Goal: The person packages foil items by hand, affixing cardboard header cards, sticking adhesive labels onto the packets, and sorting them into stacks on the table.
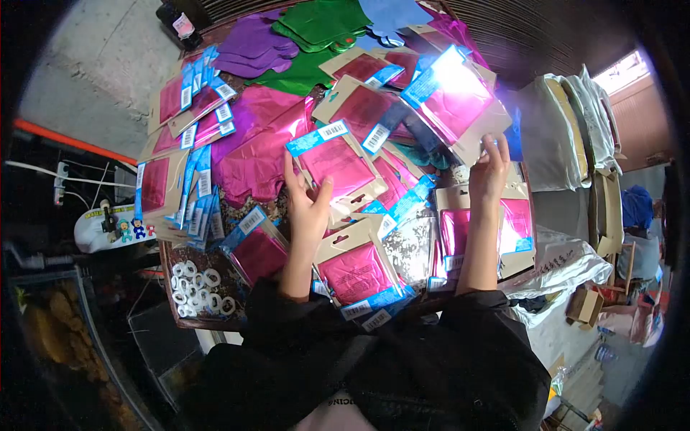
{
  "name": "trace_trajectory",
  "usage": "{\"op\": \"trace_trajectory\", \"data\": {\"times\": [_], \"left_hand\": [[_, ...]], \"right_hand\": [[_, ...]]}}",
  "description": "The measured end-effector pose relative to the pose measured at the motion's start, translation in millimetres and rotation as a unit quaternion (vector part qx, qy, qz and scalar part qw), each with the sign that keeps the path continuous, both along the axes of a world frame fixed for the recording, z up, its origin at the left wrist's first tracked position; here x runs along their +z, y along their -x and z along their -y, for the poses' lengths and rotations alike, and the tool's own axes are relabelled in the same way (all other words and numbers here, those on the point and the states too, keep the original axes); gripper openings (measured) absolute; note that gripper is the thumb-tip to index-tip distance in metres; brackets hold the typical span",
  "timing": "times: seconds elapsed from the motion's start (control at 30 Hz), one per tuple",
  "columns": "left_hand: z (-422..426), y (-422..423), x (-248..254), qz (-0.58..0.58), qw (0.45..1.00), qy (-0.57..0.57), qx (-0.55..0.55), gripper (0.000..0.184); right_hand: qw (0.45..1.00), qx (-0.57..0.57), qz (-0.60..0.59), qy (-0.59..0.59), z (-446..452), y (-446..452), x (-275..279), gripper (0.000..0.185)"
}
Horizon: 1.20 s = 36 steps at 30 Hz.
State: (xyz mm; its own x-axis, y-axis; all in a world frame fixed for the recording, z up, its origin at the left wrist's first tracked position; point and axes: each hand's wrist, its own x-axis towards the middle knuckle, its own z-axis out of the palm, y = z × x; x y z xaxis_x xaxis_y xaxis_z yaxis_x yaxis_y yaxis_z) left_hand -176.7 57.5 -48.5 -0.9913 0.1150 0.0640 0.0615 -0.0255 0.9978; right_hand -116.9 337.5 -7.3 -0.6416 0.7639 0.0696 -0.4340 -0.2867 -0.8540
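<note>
From the head cam: the left hand (307, 212) has its thumb on the front of a pink packet (334, 169), with the index finger up along its left edge and the others out of sight behind it, so the grip is pretty narrow. That packet is near the middle of the table (415, 251), blue barcode strip pointing to the far side, more packets lying right around it. The right hand (491, 169) is pinching a second pink packet (454, 100) by its beige card at the lower right corner, fingertips close together. That one's tilted, with strong glare on the foil and its blue strip toward the upper left. Between the forearms there's another carded packet (352, 274), hang hole facing the wearer. Over on the left you've got a messy pile of packets (162, 183) with lots of barcodes, and just beside it loose pink foil (255, 161). Far side of the table: purple sheets (251, 47), then green sheets (316, 29), then a bit of blue material (394, 16). Near left corner has a bunch of white rings (198, 287). Can't read the small print on the packets, too tiny.
</note>
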Motion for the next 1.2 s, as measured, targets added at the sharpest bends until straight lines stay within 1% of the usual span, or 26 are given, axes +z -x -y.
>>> {"op": "trace_trajectory", "data": {"times": [0.07,0.1,0.13,0.17,0.2,0.23,0.27,0.37,0.4,0.43,0.47,0.5,0.53,0.57,0.6,0.63,0.67,0.73,0.77,0.9,0.93,1.07,1.1,1.2], "left_hand": [[-1.0,-1.0,4.5,-0.006,0.999,0.050,-0.013,0.061],[-2.5,-1.2,7.6,-0.006,0.999,0.050,-0.015,0.061],[-3.5,-1.9,11.6,-0.080,0.983,0.167,0.014,0.062],[-3.8,-3.4,15.5,-0.153,0.947,0.281,0.043,0.063],[-3.6,-4.2,18.9,-0.223,0.891,0.389,0.073,0.063],[-3.7,-3.9,20.8,-0.290,0.816,0.489,0.102,0.064],[-4.3,-3.0,21.2,-0.292,0.816,0.489,0.102,0.064],[-4.2,-1.0,20.8,-0.270,0.901,0.339,0.008,0.063],[-3.4,-0.7,20.6,-0.259,0.922,0.287,-0.023,0.062],[-4.5,-1.1,20.9,-0.259,0.922,0.288,-0.021,0.062],[-7.9,-3.1,21.7,-0.208,0.960,0.178,-0.050,0.058],[-11.3,-6.3,22.4,-0.154,0.983,0.064,-0.078,0.055],[-13.6,-8.7,23.5,-0.098,0.989,-0.050,-0.103,0.051],[-13.1,-9.9,24.5,-0.041,0.977,-0.165,-0.126,0.048],[-10.7,-10.5,25.5,-0.042,0.978,-0.164,-0.123,0.048],[-8.6,-11.2,26.7,-0.004,0.980,-0.155,-0.121,0.044],[-6.3,-11.7,28.0,0.034,0.981,-0.147,-0.121,0.041],[-2.4,-10.9,30.0,0.108,0.978,-0.129,-0.121,0.034],[-0.8,-9.9,30.4,0.109,0.978,-0.129,-0.121,0.034],[4.2,-5.0,30.4,0.116,0.979,-0.111,-0.124,0.024],[3.4,-5.5,30.9,0.118,0.979,-0.112,-0.127,0.024],[0.3,-10.2,36.1,0.109,0.982,-0.070,-0.135,0.020],[0.1,-11.1,36.4,0.108,0.982,-0.069,-0.137,0.020],[-0.2,-13.3,34.8,0.105,0.970,-0.085,-0.204,0.024]], "right_hand": [[1.000,0.017,-0.009,0.012,3.2,-1.4,2.6,0.016],[1.000,0.014,-0.009,0.011,4.0,-1.2,3.8,0.016],[1.000,0.019,-0.013,0.010,5.4,-0.7,4.9,0.014],[1.000,0.025,-0.016,0.009,7.6,-0.4,5.7,0.013],[0.999,0.031,-0.020,0.009,10.1,0.4,6.7,0.012],[0.999,0.037,-0.024,0.008,12.4,1.3,8.0,0.010],[0.999,0.036,-0.026,0.008,14.8,1.3,10.4,0.010],[0.998,0.057,-0.007,-0.016,24.1,-2.6,19.2,0.010],[0.998,0.066,0.001,-0.023,26.3,-3.6,19.7,0.009],[0.997,0.068,0.001,-0.022,27.7,-3.6,19.1,0.009],[0.996,0.080,0.005,-0.030,29.5,-3.4,18.0,0.010],[0.995,0.092,0.011,-0.038,32.1,-3.6,16.4,0.011],[0.993,0.104,0.015,-0.046,34.8,-3.2,15.0,0.012],[0.992,0.116,0.020,-0.054,37.6,-2.9,13.6,0.014],[0.987,0.144,0.032,-0.058,41.4,-2.2,11.8,0.013],[0.982,0.170,0.043,-0.064,44.5,-1.2,9.7,0.012],[0.982,0.173,0.042,-0.064,44.7,-1.6,5.9,0.012],[0.928,0.323,0.117,-0.146,42.8,-2.4,-0.9,0.011],[0.928,0.322,0.118,-0.146,43.2,-2.2,0.4,0.011],[0.839,0.464,0.227,-0.173,42.0,-4.7,14.8,0.011],[0.839,0.462,0.228,-0.173,41.6,-5.2,17.9,0.011],[0.892,0.404,0.175,-0.099,43.8,-7.0,31.4,0.012],[0.893,0.403,0.175,-0.099,46.4,-8.4,36.0,0.012],[0.865,0.397,0.221,-0.211,56.1,-10.9,51.0,0.019]]}}
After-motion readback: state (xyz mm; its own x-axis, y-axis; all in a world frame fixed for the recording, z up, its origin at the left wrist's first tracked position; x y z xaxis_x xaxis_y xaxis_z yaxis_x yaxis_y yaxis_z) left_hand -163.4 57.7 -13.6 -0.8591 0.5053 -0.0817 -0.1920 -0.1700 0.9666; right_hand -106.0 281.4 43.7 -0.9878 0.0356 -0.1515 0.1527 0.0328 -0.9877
